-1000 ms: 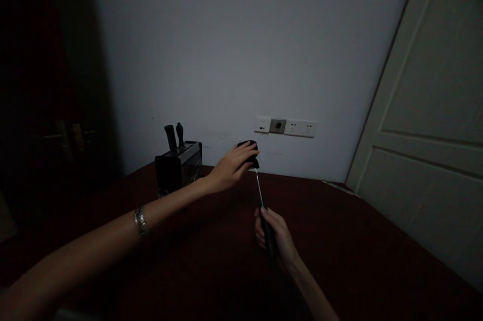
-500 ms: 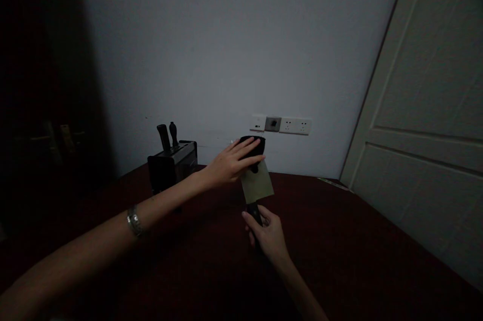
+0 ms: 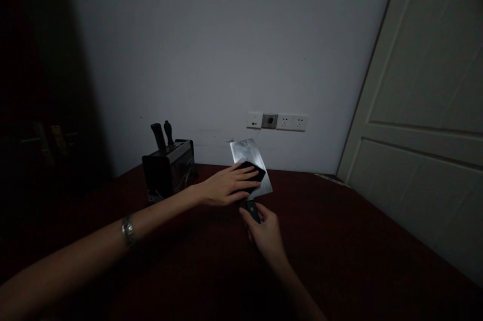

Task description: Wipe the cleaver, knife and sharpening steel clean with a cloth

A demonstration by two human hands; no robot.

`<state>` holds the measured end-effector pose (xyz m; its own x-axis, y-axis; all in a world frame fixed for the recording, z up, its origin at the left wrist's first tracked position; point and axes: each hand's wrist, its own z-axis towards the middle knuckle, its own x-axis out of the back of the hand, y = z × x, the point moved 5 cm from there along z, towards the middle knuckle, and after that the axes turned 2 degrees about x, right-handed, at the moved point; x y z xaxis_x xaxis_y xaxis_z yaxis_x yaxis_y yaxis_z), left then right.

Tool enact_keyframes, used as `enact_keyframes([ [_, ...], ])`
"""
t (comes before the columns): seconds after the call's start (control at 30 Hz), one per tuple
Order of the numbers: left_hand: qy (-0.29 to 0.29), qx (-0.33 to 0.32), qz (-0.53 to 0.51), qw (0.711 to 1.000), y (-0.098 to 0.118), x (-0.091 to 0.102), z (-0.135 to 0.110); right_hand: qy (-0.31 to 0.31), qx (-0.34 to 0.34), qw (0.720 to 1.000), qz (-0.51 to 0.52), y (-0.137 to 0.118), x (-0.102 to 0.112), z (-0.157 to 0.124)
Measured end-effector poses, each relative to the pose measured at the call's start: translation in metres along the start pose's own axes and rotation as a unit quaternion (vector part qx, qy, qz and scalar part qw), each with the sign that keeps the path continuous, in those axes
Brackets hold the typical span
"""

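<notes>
My right hand is closed round the dark handle of a cleaver, holding it above the dark red table with its broad steel blade facing me. My left hand lies with fingers stretched flat, pressing a small black cloth against the lower part of the blade. A silver bracelet sits on my left wrist.
A dark knife block with two black handles sticking up stands at the back left of the red table, near the wall. White wall sockets run behind the cleaver. A pale door stands at the right.
The cleaver has turned from edge-on to flat face towards me. My left hand with the cloth has slid down from the blade's top to its lower part.
</notes>
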<state>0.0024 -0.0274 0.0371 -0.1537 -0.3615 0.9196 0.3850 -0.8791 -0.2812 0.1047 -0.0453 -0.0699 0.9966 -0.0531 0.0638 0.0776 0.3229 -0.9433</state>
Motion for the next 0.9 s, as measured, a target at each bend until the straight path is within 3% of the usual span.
enact_keyframes([
  [0.27, 0.029, 0.080, 0.081, 0.993, -0.004, -0.010, 0.001, -0.022, 0.049, 0.998, 0.014, -0.007, 0.003, -0.004],
  [0.67, 0.004, 0.049, 0.124, 0.991, 0.006, -0.019, 0.001, -0.006, 0.065, 0.997, -0.038, -0.004, 0.004, -0.004],
  [0.9, -0.001, 0.044, 0.139, 0.989, 0.003, -0.013, 0.002, 0.001, 0.075, 0.996, -0.054, -0.005, 0.005, -0.003],
])
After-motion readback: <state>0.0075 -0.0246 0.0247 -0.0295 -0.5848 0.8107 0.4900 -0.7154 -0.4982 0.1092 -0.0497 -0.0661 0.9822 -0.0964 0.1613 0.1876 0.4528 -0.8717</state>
